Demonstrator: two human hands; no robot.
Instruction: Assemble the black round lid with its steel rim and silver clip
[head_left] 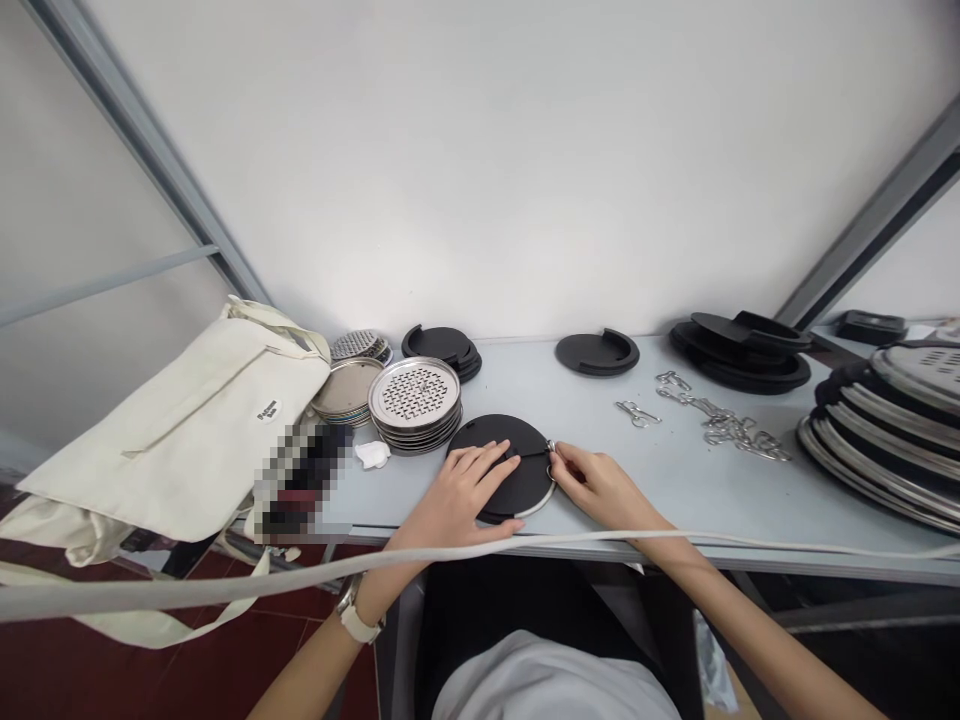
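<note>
A round black disc (529, 492) with a seam across it and a thin silver rim at its lower right lies near the table's front edge. My left hand (471, 490) rests flat on its left part, fingers stretched and spread. At the disc's right edge, my right hand (592, 483) pinches a small metal wire clip (552, 449); the fingers partly hide it. Loose wire clips (739, 430) lie in a scattered group to the right, with a few more clips (637, 412) nearer the disc.
Left of the disc stand stacked perforated metal discs (416, 395) and a white scrap (372, 455). Black round parts (598, 354) sit along the wall. A tall disc stack (892, 440) is at right, a cream bag (172, 420) at left. A white cable (600, 537) crosses in front.
</note>
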